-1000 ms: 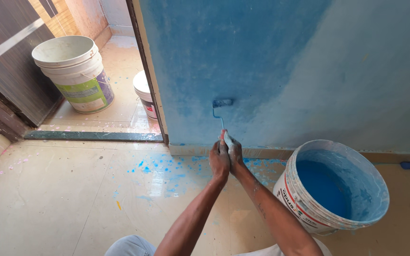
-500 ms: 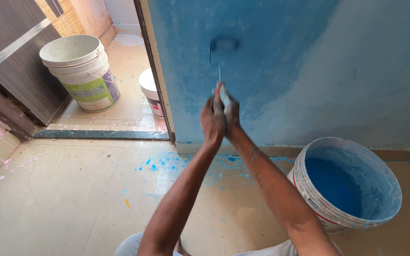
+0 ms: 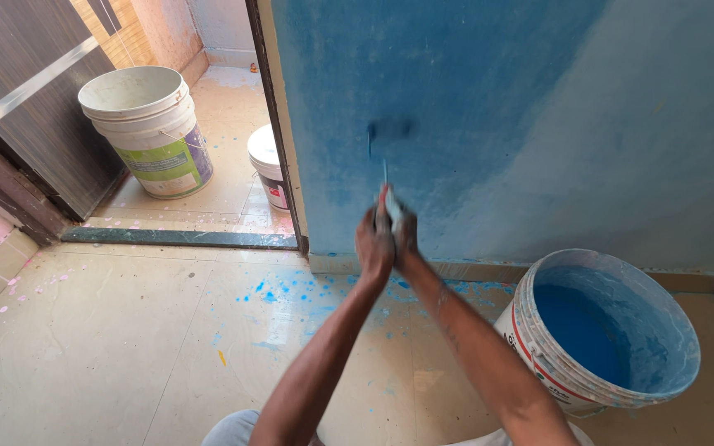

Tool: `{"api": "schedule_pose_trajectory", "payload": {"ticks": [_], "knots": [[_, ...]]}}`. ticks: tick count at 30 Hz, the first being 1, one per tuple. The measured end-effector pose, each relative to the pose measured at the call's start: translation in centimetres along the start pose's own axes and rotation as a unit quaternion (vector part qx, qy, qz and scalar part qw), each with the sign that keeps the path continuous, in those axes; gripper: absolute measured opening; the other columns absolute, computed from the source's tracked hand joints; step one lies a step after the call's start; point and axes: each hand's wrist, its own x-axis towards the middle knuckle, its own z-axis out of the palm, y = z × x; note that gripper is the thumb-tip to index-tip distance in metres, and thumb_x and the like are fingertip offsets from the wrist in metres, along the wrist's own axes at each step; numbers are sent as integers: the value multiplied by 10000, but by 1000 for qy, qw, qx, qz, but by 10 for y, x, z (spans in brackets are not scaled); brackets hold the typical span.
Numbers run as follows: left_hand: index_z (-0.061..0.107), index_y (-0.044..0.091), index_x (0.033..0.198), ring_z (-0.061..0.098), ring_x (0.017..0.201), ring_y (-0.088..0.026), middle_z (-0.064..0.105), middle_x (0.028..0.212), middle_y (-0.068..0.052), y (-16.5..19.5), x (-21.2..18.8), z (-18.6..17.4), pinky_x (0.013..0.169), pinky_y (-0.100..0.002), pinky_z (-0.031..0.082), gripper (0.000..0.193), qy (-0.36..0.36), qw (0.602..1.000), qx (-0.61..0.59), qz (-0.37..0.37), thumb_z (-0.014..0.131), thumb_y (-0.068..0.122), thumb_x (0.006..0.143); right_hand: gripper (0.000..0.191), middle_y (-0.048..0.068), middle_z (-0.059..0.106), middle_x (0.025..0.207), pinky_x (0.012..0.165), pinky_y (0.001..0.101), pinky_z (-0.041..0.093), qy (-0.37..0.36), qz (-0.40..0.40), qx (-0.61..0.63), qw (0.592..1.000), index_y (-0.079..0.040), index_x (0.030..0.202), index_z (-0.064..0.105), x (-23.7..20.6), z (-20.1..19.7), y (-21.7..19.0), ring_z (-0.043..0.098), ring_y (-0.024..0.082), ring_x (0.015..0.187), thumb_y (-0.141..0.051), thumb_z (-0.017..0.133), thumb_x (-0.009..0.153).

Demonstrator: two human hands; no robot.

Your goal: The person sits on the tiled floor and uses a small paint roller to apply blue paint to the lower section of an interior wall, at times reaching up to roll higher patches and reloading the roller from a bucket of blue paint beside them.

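Note:
Both my hands grip the handle of a small paint roller (image 3: 390, 136) whose head presses against the blue-painted wall (image 3: 456, 107). My left hand (image 3: 373, 244) and my right hand (image 3: 405, 235) are clasped together around the handle, just below the roller head. A white bucket of blue paint (image 3: 605, 330) stands on the floor to the right of my arms, close to the wall's base.
Blue paint spatter (image 3: 291, 293) dots the beige tiled floor below the wall. Through the doorway at left stand a large empty white bucket (image 3: 146, 128) and a smaller white bucket (image 3: 268, 165). A dark wooden door (image 3: 26, 99) stands open at far left.
The roller and both hands went up the wall from low near the skirting and have now come partway back down; the view shifted with them.

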Motion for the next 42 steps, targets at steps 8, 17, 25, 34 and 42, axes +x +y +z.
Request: {"api": "schedule_pose_trajectory", "payload": {"ticks": [8,17,25,34,42], "knots": [[641,36,1341,744,1008,-348,756,1095,-225,66,48,-1,890,-497,567,511,-3,999,-11,38,424,378,1029,331,-21,604,901,670,249,514,-22,-3,107,994,-50,1116,685,60,33,-55,555,81,758,-343,541,1067],[678,49,1302,708,1082,-361,747,1134,-247,-31,-23,-18,936,-492,532,546,-13,995,25,-91,467,461,1012,303,-45,607,907,718,237,494,77,137,86,984,-75,1076,683,-30,-4,41,559,60,780,-348,554,1050],[632,34,1364,701,1132,-369,727,1196,-237,14,7,-15,981,-487,527,547,-4,1000,-6,10,439,424,1033,270,-40,555,841,616,273,424,14,41,63,997,-102,1034,674,4,17,-2,490,85,711,-337,542,1048],[604,29,1387,724,1116,-373,726,1204,-250,36,32,-13,1002,-506,537,555,-11,999,-8,30,443,426,1034,279,-12,617,957,735,275,500,5,20,87,996,-87,1130,653,30,30,-26,581,95,831,-330,544,1046],[661,66,1345,660,1187,-378,714,1235,-224,-56,-25,-22,1024,-490,472,555,-16,993,47,-108,470,461,1004,262,-16,615,913,714,281,473,87,153,87,980,-89,1050,676,-39,-6,60,558,105,800,-309,535,1029]]}}
